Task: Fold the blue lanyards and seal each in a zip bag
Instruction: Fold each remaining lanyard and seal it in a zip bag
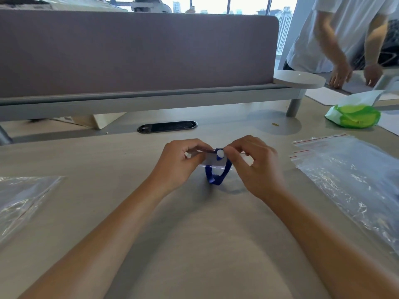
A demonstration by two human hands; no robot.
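A small clear zip bag (210, 161) is held up above the middle of the desk between both hands. My left hand (179, 164) pinches its left top edge. My right hand (254, 164) pinches the right top edge, fingers curled. A blue lanyard (216, 175) with a white round clip (220, 153) sits at the bag's mouth; its blue loops hang below the bag's lower edge. How far the lanyard is inside the bag is hard to tell.
A stack of clear zip bags (349, 178) with red seal lines lies to the right. More clear plastic (23, 199) lies at the left edge. A green-and-white packet (354, 116) sits far right. Another person (345, 39) works at the adjoining desk. A grey partition (138, 55) stands behind.
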